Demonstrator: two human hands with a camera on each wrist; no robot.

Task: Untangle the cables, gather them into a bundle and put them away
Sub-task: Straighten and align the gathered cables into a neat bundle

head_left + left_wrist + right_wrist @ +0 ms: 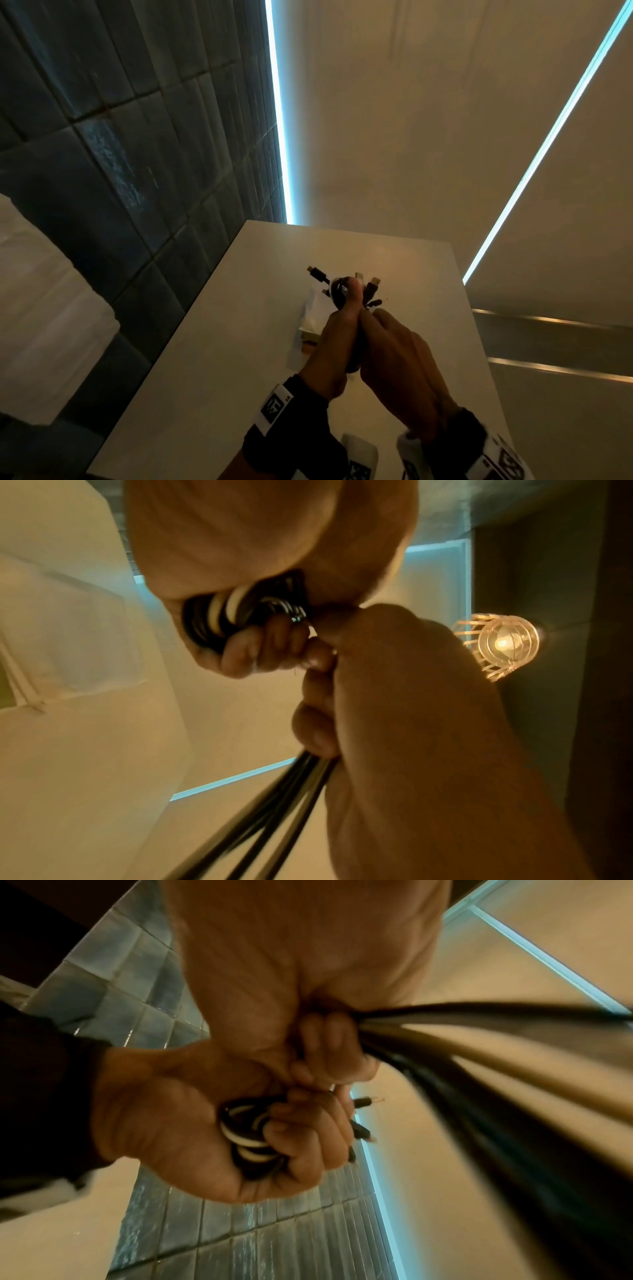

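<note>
Both hands meet above the white table (222, 359) and hold one bundle of black and white cables (342, 291). Several plug ends (371, 286) stick out of its top. My left hand (337, 325) grips the coiled loops (222, 615), thumb pressed on top. In the right wrist view the coil (246, 1139) sits in the curled left fingers (308, 1137). My right hand (390, 342) closes round the straight strands (479, 1031) beside it. These strands (274, 804) run out below the right fist (394, 696).
A white pouch (313, 313) lies on the table under the hands. A dark tiled wall (102, 137) stands to the left. Lit strips (279, 120) run along the pale wall behind. A caged lamp (500, 645) glows in the left wrist view.
</note>
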